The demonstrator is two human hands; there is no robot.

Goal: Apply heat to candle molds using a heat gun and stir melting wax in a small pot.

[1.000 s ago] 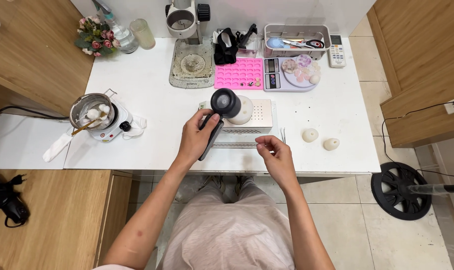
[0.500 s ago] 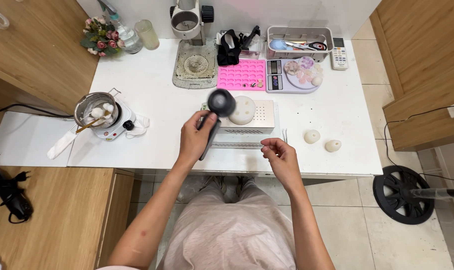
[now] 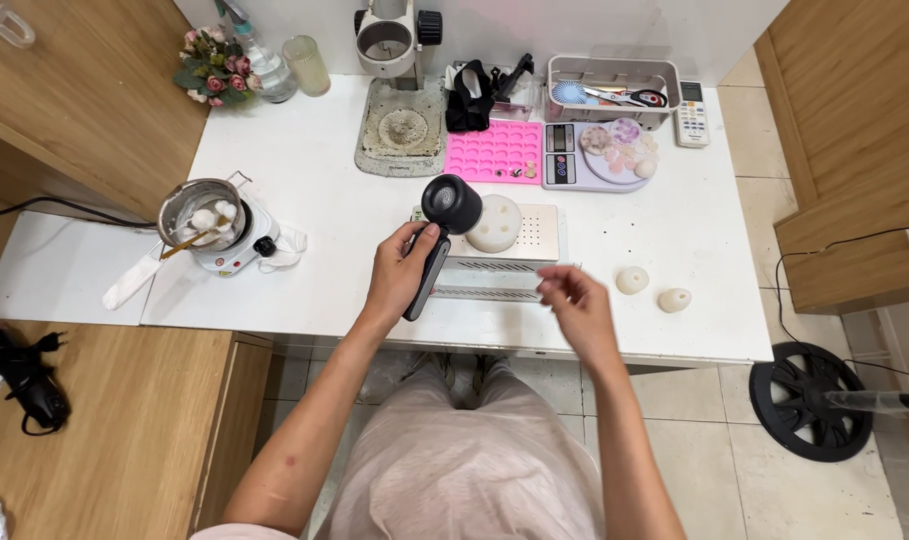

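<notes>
A pink silicone mould (image 3: 493, 152) lay on the white counter (image 3: 305, 130), with a digital scale (image 3: 575, 160) carrying pale round pieces just to its right and a grey microscope stand (image 3: 403, 110) just to its left. Far to the mould's left sat a small pot (image 3: 197, 212) on a white hotplate (image 3: 237, 250), while a bunch of pink flowers (image 3: 207, 72) and a glass (image 3: 308, 64) stood farther back. Well to its right and nearer the front edge lay two small white rounds (image 3: 653, 290).
</notes>
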